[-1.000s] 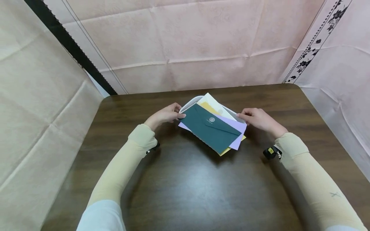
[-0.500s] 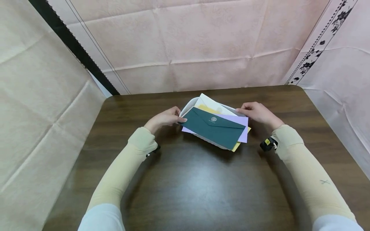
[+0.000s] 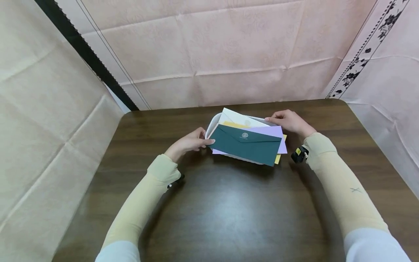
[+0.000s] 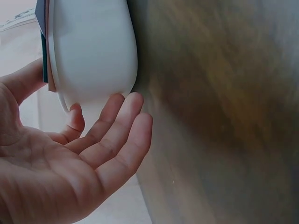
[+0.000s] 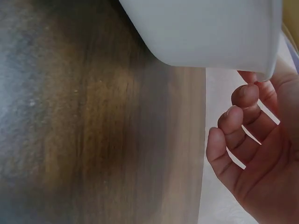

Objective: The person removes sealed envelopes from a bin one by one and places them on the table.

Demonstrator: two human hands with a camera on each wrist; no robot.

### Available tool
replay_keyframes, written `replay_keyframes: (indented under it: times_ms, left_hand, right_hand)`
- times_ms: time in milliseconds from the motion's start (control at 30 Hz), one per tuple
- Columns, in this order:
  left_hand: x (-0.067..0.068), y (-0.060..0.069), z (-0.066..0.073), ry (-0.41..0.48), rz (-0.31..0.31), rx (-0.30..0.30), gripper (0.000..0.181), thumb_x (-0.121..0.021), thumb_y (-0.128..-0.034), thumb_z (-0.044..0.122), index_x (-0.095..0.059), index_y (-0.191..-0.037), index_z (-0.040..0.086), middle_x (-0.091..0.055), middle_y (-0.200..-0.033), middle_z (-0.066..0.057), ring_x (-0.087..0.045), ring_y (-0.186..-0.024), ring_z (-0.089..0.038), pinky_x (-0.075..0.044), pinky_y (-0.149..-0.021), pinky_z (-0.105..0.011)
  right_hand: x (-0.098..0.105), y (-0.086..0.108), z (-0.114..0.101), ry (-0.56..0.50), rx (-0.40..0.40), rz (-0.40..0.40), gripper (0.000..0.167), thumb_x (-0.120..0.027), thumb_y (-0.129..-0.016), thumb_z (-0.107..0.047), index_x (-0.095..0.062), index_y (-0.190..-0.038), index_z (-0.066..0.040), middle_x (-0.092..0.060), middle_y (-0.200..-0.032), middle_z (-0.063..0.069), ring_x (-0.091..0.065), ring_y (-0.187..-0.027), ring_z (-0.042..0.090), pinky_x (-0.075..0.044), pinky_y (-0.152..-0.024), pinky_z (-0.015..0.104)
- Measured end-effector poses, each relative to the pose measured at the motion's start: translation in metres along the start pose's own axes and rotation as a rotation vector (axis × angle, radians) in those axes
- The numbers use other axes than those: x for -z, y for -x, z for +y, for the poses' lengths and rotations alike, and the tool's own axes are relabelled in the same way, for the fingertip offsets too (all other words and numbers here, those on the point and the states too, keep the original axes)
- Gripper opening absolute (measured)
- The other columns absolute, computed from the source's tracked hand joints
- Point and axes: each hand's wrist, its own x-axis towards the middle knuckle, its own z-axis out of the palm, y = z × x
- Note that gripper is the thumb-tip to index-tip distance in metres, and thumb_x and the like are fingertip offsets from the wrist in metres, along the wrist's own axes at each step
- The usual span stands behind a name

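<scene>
We see a white container toward the far side of the tabletop, near its middle, with a fanned stack of envelopes across its top. A dark green envelope lies uppermost, over a purple envelope, with a yellow envelope and a white envelope showing behind; the green, purple and yellow ones jut past the rim. Our left hand pinches the container's left end, thumb over the green corner, the other fingers loosely bent. Our right hand pinches the rim at the far right between thumb and forefinger. We cannot tell whether the base touches the tabletop.

As we judge it, the envelopes are gathered on the container; setting the load down and letting go are not yet done. A round pale emblem marks the green flap, the line beneath too small to read. The white envelope bears a faint round mark. A pen-drawn cross shows on our right sleeve.
</scene>
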Motion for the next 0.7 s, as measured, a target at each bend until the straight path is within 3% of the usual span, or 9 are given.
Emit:
replay_keyframes:
  times_ms: [433, 700]
  left_hand:
    - [-0.018, 0.004, -0.001, 0.080, 0.039, 0.002, 0.044, -0.069, -0.0961, 0.037, -0.043, -0.116, 0.008, -0.054, -0.122, -0.015, -0.055, -0.109, -0.032, -0.047, -0.099, -0.051]
    - [-0.022, 0.007, -0.002, 0.100, 0.068, 0.042, 0.045, -0.068, -0.0964, 0.038, -0.042, -0.117, 0.008, -0.053, -0.125, -0.016, -0.056, -0.108, -0.032, -0.049, -0.097, -0.048]
  right_hand:
    - [0.002, -0.019, 0.008, -0.082, -0.034, 0.001, 0.055, -0.059, -0.094, -0.062, -0.072, -0.099, -0.009, -0.066, -0.095, 0.009, -0.053, -0.092, 0.027, -0.041, -0.078, 0.041]
    - [0.000, -0.030, 0.005, -0.118, -0.048, -0.010, 0.057, -0.059, -0.092, -0.064, -0.073, -0.103, -0.009, -0.066, -0.092, 0.006, -0.054, -0.090, 0.027, -0.044, -0.076, 0.039]
